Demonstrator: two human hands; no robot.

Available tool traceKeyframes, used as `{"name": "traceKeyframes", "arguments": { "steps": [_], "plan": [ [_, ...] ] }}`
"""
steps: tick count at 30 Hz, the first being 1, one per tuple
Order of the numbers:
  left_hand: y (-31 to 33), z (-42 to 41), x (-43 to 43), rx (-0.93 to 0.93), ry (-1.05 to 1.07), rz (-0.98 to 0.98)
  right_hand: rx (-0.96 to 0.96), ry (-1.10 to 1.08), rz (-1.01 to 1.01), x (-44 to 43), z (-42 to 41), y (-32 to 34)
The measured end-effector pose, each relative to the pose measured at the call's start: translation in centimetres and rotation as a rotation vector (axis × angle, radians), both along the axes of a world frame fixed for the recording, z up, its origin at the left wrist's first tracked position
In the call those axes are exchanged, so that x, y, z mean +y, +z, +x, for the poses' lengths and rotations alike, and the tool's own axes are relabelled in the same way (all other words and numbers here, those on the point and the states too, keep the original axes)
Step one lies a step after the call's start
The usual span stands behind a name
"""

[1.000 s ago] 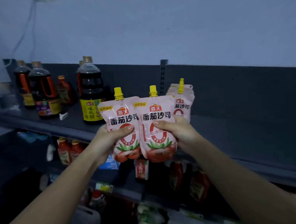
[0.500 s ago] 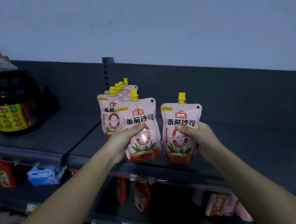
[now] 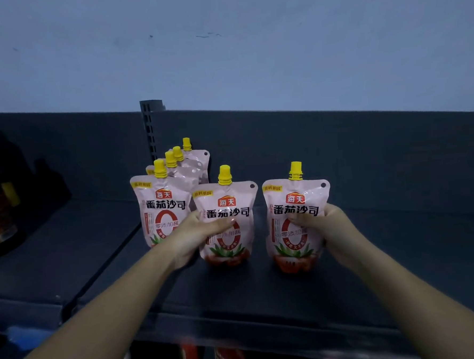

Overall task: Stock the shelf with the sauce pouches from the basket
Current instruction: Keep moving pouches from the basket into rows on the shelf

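Two tomato sauce pouches are standing upright on the dark shelf (image 3: 264, 288): the left hand (image 3: 191, 237) is gripping the middle pouch (image 3: 226, 207), the right hand (image 3: 330, 229) the right pouch (image 3: 295, 203), beside a row of stocked pouches (image 3: 162, 200).

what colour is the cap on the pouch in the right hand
Yellow: the cap on the pouch shows best in the head view.
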State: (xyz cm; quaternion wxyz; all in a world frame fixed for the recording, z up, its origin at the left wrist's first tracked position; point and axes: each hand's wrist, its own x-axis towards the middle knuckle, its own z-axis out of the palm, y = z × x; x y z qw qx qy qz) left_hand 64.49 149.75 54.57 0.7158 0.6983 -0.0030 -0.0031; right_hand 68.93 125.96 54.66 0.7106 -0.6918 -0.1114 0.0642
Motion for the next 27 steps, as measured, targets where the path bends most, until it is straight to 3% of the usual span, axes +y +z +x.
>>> {"name": "traceKeyframes", "arguments": {
  "steps": [10, 14, 20, 27],
  "plan": [
    [-0.1, 0.6, 1.5, 0.026, -0.073, 0.087, -0.046, 0.001, -0.032, 1.8, 4.1, -0.2],
    [-0.2, 0.6, 1.6, 0.107, -0.109, 0.223, -0.025, 0.178, -0.298, 0.2, 4.6, -0.3],
    [-1.0, 2.8, -1.4, 0.028, 0.072, 0.13, -0.088, 0.158, -0.382, -1.3, 6.4, -0.2],
    [-0.8, 8.6, -3.8, -0.006, 0.18, 0.008, -0.109, -0.022, -0.338, -4.1, 9.0, -0.4]
  ]
}}
